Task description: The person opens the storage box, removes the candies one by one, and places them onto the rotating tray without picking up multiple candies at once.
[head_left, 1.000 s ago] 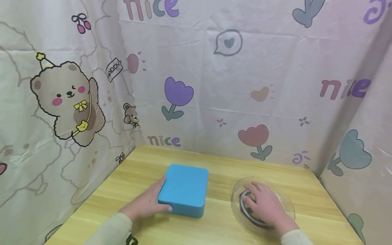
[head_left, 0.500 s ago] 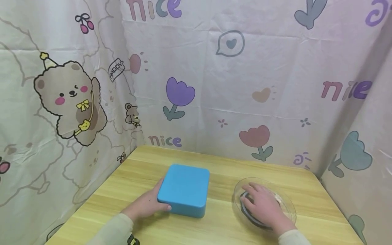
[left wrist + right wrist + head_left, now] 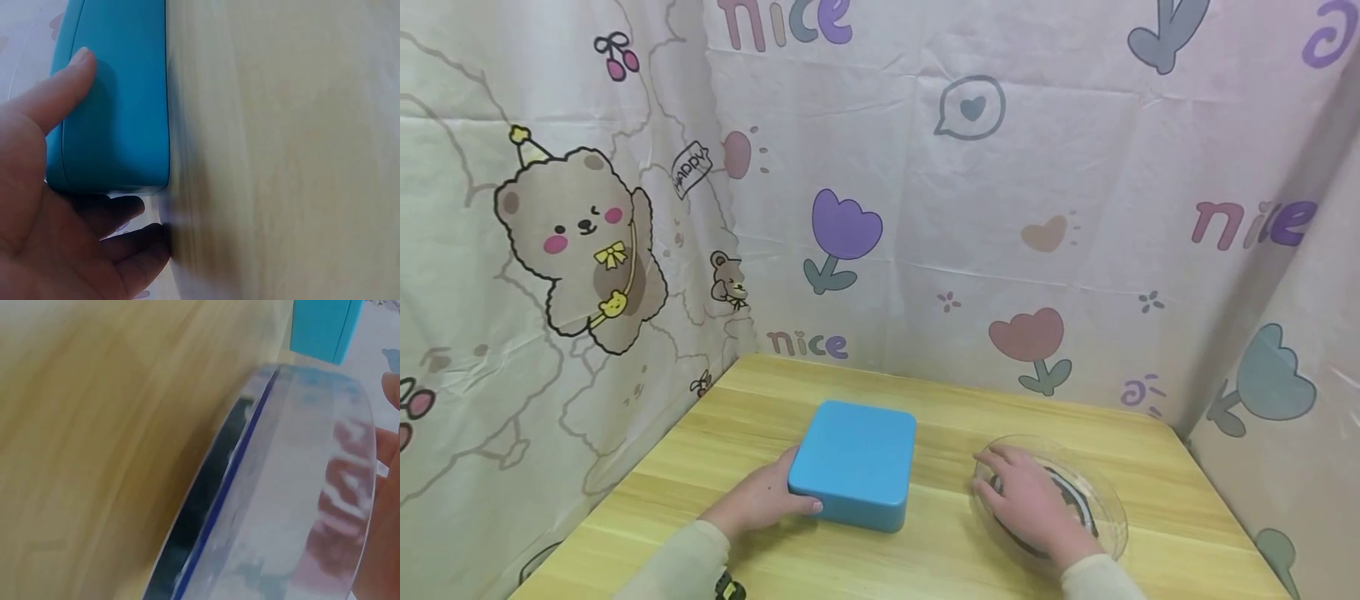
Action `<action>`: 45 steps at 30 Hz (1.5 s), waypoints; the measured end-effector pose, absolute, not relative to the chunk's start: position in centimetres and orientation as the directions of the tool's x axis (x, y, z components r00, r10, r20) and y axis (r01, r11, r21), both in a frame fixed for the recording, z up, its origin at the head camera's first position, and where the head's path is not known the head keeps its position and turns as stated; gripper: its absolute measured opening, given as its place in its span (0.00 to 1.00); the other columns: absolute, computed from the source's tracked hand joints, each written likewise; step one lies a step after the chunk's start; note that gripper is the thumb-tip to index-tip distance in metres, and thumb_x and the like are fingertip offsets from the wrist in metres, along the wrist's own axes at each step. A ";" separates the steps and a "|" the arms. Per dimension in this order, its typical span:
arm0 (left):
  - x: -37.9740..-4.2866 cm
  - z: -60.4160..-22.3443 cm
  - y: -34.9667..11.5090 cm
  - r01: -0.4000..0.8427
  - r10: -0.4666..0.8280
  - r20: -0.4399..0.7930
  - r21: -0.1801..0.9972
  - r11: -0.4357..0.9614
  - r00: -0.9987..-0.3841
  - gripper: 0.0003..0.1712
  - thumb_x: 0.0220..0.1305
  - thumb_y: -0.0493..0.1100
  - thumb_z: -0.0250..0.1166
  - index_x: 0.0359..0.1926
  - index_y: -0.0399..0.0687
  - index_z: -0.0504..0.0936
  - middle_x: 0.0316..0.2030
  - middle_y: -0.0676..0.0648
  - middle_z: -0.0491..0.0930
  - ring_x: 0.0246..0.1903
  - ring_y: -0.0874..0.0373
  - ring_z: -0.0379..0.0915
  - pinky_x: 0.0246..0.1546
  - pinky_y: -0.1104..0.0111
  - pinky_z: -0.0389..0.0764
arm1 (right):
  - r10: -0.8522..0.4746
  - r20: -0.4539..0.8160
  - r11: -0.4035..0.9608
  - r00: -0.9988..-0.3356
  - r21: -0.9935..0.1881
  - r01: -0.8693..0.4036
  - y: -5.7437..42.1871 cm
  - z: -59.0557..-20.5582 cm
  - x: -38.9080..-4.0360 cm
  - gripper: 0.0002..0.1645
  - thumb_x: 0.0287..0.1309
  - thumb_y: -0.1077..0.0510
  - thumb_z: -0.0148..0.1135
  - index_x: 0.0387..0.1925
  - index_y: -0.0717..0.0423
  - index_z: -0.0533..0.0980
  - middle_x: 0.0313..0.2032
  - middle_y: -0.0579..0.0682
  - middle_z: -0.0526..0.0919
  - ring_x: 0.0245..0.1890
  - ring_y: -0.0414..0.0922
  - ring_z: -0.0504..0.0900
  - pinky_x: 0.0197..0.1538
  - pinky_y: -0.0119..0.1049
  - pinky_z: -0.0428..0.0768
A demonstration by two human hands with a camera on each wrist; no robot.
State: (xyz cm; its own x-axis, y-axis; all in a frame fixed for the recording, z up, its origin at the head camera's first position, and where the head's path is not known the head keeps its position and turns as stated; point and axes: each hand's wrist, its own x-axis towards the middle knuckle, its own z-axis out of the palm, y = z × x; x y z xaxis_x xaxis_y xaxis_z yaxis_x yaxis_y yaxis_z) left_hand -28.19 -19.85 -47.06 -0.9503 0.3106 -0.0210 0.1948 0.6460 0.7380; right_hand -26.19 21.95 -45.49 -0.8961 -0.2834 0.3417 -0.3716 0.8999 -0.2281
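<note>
A blue box (image 3: 854, 458) with rounded corners sits on the table. My left hand (image 3: 760, 497) holds its near left corner, thumb on the front face and fingers at the left side. In the left wrist view the thumb lies on the box's wall (image 3: 119, 112), the fingers curling past its end. To the right of the box stands a round, clear dish-like thing (image 3: 1108, 500) with a dark and pale ring inside. My right hand (image 3: 1033, 504) lies over it, fingers extended to its left rim. The right wrist view shows its clear side (image 3: 281, 487), with a blue line and dark strip low down.
The wood-grain table (image 3: 940, 567) reaches back to a hanging cloth (image 3: 925, 208) printed with flowers and words. Another printed cloth (image 3: 445, 275) hangs on the left. A black strap-like piece with yellow (image 3: 728, 586) shows under the left sleeve.
My right hand has shifted left over the clear dish, uncovering the ring's right part. My left hand has stayed on the box. The whole view has shifted slightly.
</note>
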 end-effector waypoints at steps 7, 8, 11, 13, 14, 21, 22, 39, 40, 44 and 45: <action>-28.2 -46.9 -19.7 0.207 0.317 -0.014 0.730 0.651 -0.948 0.65 0.50 0.62 0.78 0.78 0.41 0.54 0.68 0.35 0.70 0.64 0.36 0.68 0.61 0.34 0.65 | -0.333 0.330 0.882 -0.883 -0.224 -0.416 20.1 -45.2 -27.1 0.32 0.70 0.35 0.54 0.65 0.48 0.77 0.67 0.57 0.73 0.66 0.60 0.70 0.69 0.60 0.64; -28.2 -46.9 -19.7 0.205 0.316 -0.016 0.728 0.654 -0.949 0.65 0.50 0.62 0.78 0.78 0.41 0.54 0.68 0.35 0.70 0.64 0.36 0.68 0.61 0.34 0.65 | -0.342 0.331 0.877 -0.880 -0.224 -0.425 19.8 -45.1 -27.2 0.32 0.71 0.35 0.54 0.65 0.48 0.76 0.67 0.57 0.73 0.67 0.60 0.70 0.69 0.60 0.64; -28.1 -46.8 -19.7 0.199 0.309 -0.021 0.721 0.664 -0.951 0.65 0.50 0.63 0.77 0.78 0.41 0.54 0.68 0.35 0.70 0.65 0.35 0.67 0.60 0.35 0.66 | -0.361 0.337 0.867 -0.870 -0.221 -0.446 18.5 -45.0 -27.7 0.30 0.70 0.37 0.56 0.65 0.47 0.76 0.67 0.57 0.74 0.66 0.59 0.71 0.68 0.60 0.65; -28.0 -46.8 -19.7 0.192 0.302 -0.026 0.718 0.669 -0.953 0.64 0.51 0.64 0.77 0.78 0.41 0.54 0.68 0.35 0.70 0.65 0.35 0.67 0.60 0.35 0.66 | -0.370 0.341 0.861 -0.864 -0.224 -0.457 17.6 -45.0 -28.0 0.29 0.70 0.39 0.57 0.65 0.47 0.76 0.66 0.57 0.74 0.66 0.59 0.71 0.67 0.60 0.66; -28.0 -46.8 -19.7 0.188 0.298 -0.029 0.716 0.672 -0.954 0.65 0.51 0.64 0.77 0.78 0.41 0.54 0.68 0.35 0.69 0.65 0.35 0.67 0.61 0.35 0.66 | -0.376 0.344 0.858 -0.860 -0.222 -0.464 17.1 -45.1 -28.1 0.28 0.70 0.39 0.58 0.64 0.47 0.76 0.66 0.57 0.74 0.66 0.59 0.71 0.67 0.60 0.66; -27.8 -46.8 -19.8 0.174 0.271 -0.026 0.708 0.684 -0.962 0.65 0.50 0.66 0.77 0.79 0.42 0.54 0.68 0.35 0.70 0.64 0.35 0.67 0.60 0.34 0.66 | -0.439 0.347 0.822 -0.829 -0.218 -0.527 13.3 -44.7 -29.1 0.28 0.69 0.42 0.58 0.65 0.51 0.76 0.66 0.59 0.74 0.65 0.60 0.72 0.65 0.58 0.70; -27.7 -46.8 -19.7 0.175 0.270 -0.024 0.707 0.686 -0.962 0.66 0.50 0.66 0.77 0.79 0.42 0.54 0.68 0.35 0.70 0.64 0.35 0.67 0.60 0.34 0.66 | -0.449 0.341 0.819 -0.826 -0.212 -0.533 12.9 -44.5 -29.2 0.29 0.69 0.42 0.58 0.65 0.51 0.76 0.66 0.59 0.74 0.65 0.59 0.72 0.65 0.57 0.70; -27.6 -46.4 -19.3 0.185 0.276 -0.018 0.700 0.690 -0.961 0.66 0.50 0.66 0.76 0.79 0.43 0.52 0.66 0.35 0.71 0.62 0.36 0.70 0.59 0.34 0.67 | -0.451 0.197 0.813 -0.871 -0.312 -0.491 6.5 -42.5 -31.8 0.38 0.70 0.36 0.55 0.74 0.49 0.66 0.75 0.58 0.60 0.72 0.59 0.63 0.68 0.58 0.67; -27.6 -46.4 -19.3 0.187 0.279 -0.017 0.703 0.686 -0.960 0.66 0.50 0.66 0.76 0.79 0.42 0.52 0.66 0.34 0.71 0.62 0.36 0.70 0.59 0.34 0.67 | -0.452 0.189 0.812 -0.872 -0.316 -0.490 6.2 -42.5 -32.0 0.39 0.70 0.36 0.55 0.74 0.49 0.65 0.75 0.57 0.60 0.72 0.59 0.62 0.68 0.58 0.67; -27.6 -46.7 -19.4 0.188 0.284 -0.017 0.710 0.678 -0.959 0.66 0.51 0.65 0.76 0.79 0.41 0.51 0.66 0.34 0.71 0.62 0.36 0.70 0.59 0.34 0.67 | -0.452 0.161 0.822 -0.877 -0.307 -0.480 5.0 -42.4 -32.8 0.39 0.71 0.36 0.54 0.75 0.49 0.64 0.76 0.57 0.59 0.73 0.58 0.61 0.69 0.57 0.65; -27.6 -46.8 -19.5 0.188 0.285 -0.018 0.711 0.678 -0.958 0.66 0.51 0.65 0.76 0.79 0.41 0.51 0.67 0.34 0.71 0.62 0.36 0.70 0.59 0.34 0.67 | -0.451 0.156 0.827 -0.879 -0.298 -0.477 4.7 -42.4 -33.0 0.39 0.71 0.36 0.54 0.75 0.49 0.64 0.75 0.57 0.59 0.73 0.58 0.61 0.69 0.57 0.65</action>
State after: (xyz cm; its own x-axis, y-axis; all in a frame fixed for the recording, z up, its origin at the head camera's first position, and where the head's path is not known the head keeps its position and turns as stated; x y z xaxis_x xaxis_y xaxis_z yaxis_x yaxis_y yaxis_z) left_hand -27.60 -19.51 -46.82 -0.9585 0.2847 -0.0178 0.1881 0.6776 0.7109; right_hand -33.00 4.74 -42.44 -0.8787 -0.4513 0.1559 -0.4774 0.8267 -0.2977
